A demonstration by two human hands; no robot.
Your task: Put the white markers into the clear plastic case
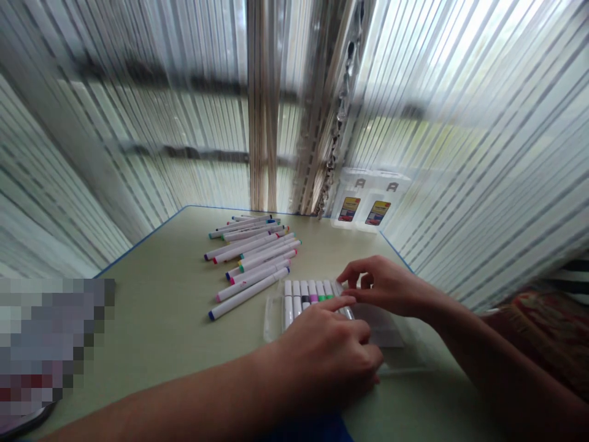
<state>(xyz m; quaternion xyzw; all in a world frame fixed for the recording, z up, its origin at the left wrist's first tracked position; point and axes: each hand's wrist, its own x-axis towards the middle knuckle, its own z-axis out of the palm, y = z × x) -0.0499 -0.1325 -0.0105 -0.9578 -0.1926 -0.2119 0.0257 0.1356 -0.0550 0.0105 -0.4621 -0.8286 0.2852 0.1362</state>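
A clear plastic case [272,319] lies in front of me, with a row of white markers [297,288] inside; black, purple and green bands show on some. My left hand [331,344] rests over the case's near right part, index finger stretched across the markers and the other fingers bent on the case; their tips are partly hidden. At the case's far right corner, my right hand [377,282] has its thumb and index finger bent close around the end of the last marker in the row. That contact is too blurred to see exactly.
Left of the case lies a loose pile of white markers [257,245] with coloured ends. A clear package with two labels [363,209] stands at the table's back right. String curtains [207,110] hang behind the green table [161,331]. A pixelated object [46,350] is at the left.
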